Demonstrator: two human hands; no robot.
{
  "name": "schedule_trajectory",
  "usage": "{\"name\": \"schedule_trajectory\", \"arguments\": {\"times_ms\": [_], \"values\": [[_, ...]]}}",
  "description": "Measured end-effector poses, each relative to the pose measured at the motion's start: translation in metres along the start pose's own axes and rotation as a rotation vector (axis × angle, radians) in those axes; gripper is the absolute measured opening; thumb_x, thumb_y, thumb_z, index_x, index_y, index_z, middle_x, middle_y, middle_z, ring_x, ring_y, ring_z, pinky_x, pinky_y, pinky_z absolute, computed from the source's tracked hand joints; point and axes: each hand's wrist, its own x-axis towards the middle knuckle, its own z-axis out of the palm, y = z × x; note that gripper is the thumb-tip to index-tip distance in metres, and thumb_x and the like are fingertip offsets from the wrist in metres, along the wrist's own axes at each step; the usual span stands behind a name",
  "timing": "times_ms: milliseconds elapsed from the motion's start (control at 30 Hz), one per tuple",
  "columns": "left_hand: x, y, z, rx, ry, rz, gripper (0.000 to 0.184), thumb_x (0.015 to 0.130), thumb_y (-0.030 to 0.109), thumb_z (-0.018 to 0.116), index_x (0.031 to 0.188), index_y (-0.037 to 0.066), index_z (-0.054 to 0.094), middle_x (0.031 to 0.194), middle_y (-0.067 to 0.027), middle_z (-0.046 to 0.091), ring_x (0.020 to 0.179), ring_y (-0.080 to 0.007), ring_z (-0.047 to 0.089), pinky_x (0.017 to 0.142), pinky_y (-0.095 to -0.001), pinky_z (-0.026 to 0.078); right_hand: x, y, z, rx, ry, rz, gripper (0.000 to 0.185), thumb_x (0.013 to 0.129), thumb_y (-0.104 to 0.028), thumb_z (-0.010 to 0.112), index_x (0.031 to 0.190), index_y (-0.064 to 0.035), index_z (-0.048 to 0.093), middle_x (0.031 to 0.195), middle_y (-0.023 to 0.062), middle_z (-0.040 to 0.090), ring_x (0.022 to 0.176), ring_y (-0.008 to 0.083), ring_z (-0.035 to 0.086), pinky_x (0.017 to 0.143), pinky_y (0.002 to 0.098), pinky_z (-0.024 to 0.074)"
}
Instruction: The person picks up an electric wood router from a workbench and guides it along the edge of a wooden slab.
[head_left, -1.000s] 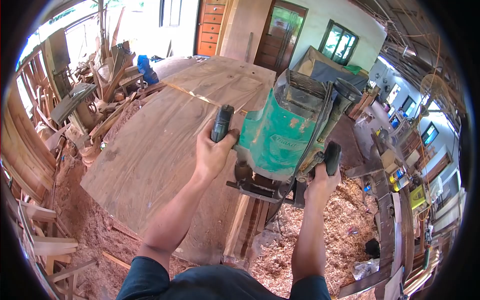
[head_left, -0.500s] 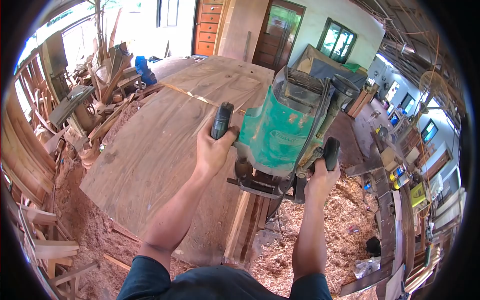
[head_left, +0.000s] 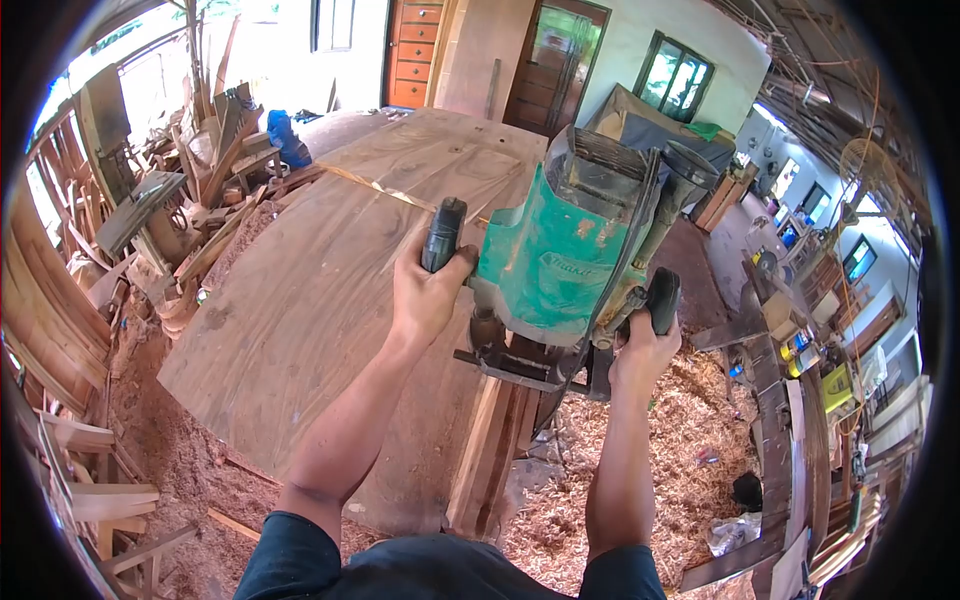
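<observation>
A green plunge router [head_left: 560, 260] with a dark base and two black side handles sits over a long wooden piece [head_left: 478, 450] at the right edge of the plywood-topped table [head_left: 300, 330]. My left hand [head_left: 428, 290] is closed around its left handle. Around the right handle, the fingers of my right hand [head_left: 642, 355] are wrapped. A dark cord runs down the router's right side. The router's bit is hidden beneath the body, and I cannot tell whether the base rests fully on the wood.
Wood shavings [head_left: 680, 450] cover the floor on the right. Stacked offcuts [head_left: 210, 170] and a blue bag [head_left: 288, 140] are at the back left. A dark beam [head_left: 775, 450] and a bench with cans [head_left: 795, 350] stand along the right. A thin wood strip [head_left: 375, 183] crosses the tabletop.
The router has shifted very slightly away from me along the wooden piece, with both hands still on its handles. Little else differs.
</observation>
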Motion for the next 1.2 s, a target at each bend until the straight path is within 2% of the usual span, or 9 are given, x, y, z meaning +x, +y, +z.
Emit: {"name": "schedule_trajectory", "arguments": {"times_ms": [333,533,567,667,767,867,967,1067,1200], "values": [[0.018,-0.005,0.010,0.012,0.007,0.002,0.022,0.083,0.016,0.067,0.098,0.002,0.060,0.070,0.0018,0.053,0.053,-0.0053,0.044,0.047,-0.0235,0.035,0.022,0.018,0.005,-0.022,0.001,0.010,0.017,0.082,-0.013,0.066,0.090,-0.0009,0.058,0.064,0.0012,0.052,0.045,0.0070,0.044,0.039,0.0232,0.0336],[0.021,-0.008,0.010,0.062,0.034,-0.048,0.018,0.082,0.016,0.067,0.094,0.003,0.062,0.069,0.0021,0.053,0.050,-0.0053,0.042,0.045,-0.0249,0.032,0.020,0.015,0.013,0.065,0.157,0.153,0.041,0.091,-0.043,0.064,0.096,-0.0024,0.058,0.067,0.0010,0.053,0.047,0.0072,0.044,0.040,0.0217,0.0330],[0.021,-0.007,0.010,0.032,0.029,-0.050,0.017,0.082,0.015,0.068,0.092,0.003,0.063,0.069,0.0027,0.054,0.052,-0.0049,0.042,0.046,-0.0249,0.031,0.026,0.020,0.001,0.000,0.004,0.149,0.050,0.093,-0.053,0.058,0.095,-0.0030,0.058,0.068,0.0012,0.054,0.047,0.0077,0.044,0.040,0.0212,0.0326],[0.022,-0.017,0.011,0.006,0.058,0.015,0.016,0.081,0.015,0.069,0.091,0.003,0.063,0.068,0.0035,0.054,0.054,-0.0048,0.043,0.048,-0.0247,0.032,0.026,0.018,-0.002,-0.003,-0.023,0.159,0.049,0.093,-0.052,0.058,0.093,-0.0036,0.057,0.067,0.0014,0.053,0.047,0.0079,0.045,0.039,0.0218,0.0324],[0.011,0.006,0.007,0.040,0.036,-0.099,0.016,0.081,0.012,0.067,0.088,-0.002,0.063,0.074,0.0006,0.056,0.068,-0.0081,0.050,0.061,-0.0260,0.042,0.020,0.014,-0.006,-0.042,-0.045,0.159,0.049,0.092,-0.053,0.058,0.092,-0.0043,0.057,0.068,0.0021,0.054,0.048,0.0081,0.045,0.039,0.0222,0.0324],[0.005,0.004,0.002,0.047,0.020,-0.053,0.014,0.081,0.011,0.067,0.086,-0.001,0.062,0.072,0.0012,0.054,0.067,-0.0078,0.049,0.061,-0.0262,0.041,0.012,0.009,-0.010,-0.059,-0.035,0.173,0.050,0.092,-0.054,0.058,0.090,-0.0045,0.056,0.069,0.0023,0.053,0.048,0.0085,0.046,0.039,0.0223,0.0324],[-0.006,0.016,-0.001,0.030,0.013,-0.097,0.017,0.081,0.011,0.068,0.090,-0.002,0.063,0.071,0.0020,0.054,0.066,-0.0079,0.050,0.060,-0.0259,0.041,0.002,0.004,-0.009,-0.034,0.039,0.157,0.050,0.092,-0.054,0.058,0.087,-0.0051,0.055,0.069,0.0020,0.053,0.048,0.0086,0.045,0.039,0.0219,0.0325],[-0.013,0.012,-0.006,0.001,-0.026,-0.073,0.031,0.085,0.020,0.071,0.108,0.002,0.061,0.079,-0.0018,0.059,0.066,-0.0091,0.053,0.060,-0.0269,0.042,0.000,0.004,-0.013,-0.037,-0.013,0.142,0.050,0.092,-0.054,0.058,0.089,-0.0046,0.055,0.068,0.0020,0.053,0.047,0.0085,0.045,0.039,0.0222,0.0327],[-0.050,-0.009,-0.020,-0.278,-0.025,-0.102,0.064,0.086,0.021,0.071,0.138,0.002,0.039,0.106,-0.0096,0.060,0.095,-0.0137,0.057,0.083,-0.0318,0.045,-0.005,0.000,-0.009,-0.018,0.006,0.127,0.043,0.094,-0.047,0.060,0.094,-0.0042,0.056,0.065,0.0005,0.051,0.042,0.0077,0.040,0.037,0.0237,0.0293]]}}
